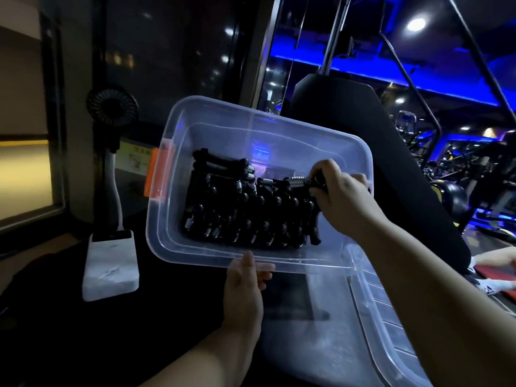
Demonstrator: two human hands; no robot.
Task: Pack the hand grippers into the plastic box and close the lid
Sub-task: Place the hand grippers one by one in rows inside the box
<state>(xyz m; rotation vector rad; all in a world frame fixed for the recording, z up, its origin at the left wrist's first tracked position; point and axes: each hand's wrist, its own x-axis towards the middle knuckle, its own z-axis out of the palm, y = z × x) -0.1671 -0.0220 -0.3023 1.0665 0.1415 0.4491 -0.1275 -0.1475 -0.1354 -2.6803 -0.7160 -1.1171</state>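
A clear plastic box [212,118] with an orange latch [156,174] is tilted toward me. Several black hand grippers [245,216] with steel springs lie packed in rows on its bottom. My left hand [245,286] grips the box's near rim, thumb on top. My right hand [343,196] reaches inside at the box's right end and is closed on one black hand gripper [300,182], whose spring sticks out to the left of my fingers. The clear lid [391,319] lies off the box, below and to its right, under my right forearm.
A white stand [110,266] carrying a small black fan [111,107] sits left of the box on a dark surface. A black padded seat back [363,121] rises behind the box. Gym machines under blue light fill the right background. Another person's limb shows at far right.
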